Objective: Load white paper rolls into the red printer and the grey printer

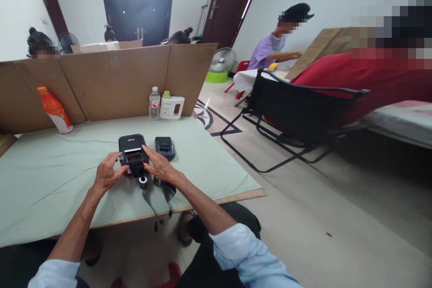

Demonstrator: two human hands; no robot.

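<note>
A small black and red label printer (131, 140) sits on the cloth-covered table (84, 153) in front of me. My left hand (108, 173) grips its left side, fingertips at the upper edge and thumb lower down. On the opposite side, my right hand (159, 165) holds it with the fingers bent against the edge. A shiny black ribbon (137, 167) hangs over the printer's front between both hands. Just below lies a small roll with a white core (143, 180). Loose dark strips (168, 192) trail over the table's front edge. Beside my right hand is a dark, boxy device (165, 146).
A cardboard screen (114, 83) stands along the table's back. Before it are a tilted orange bottle (56, 111), a clear bottle (154, 104) and a white jug (171, 108). Right of the table stands a black folding chair (297, 108); several other people sit around the room.
</note>
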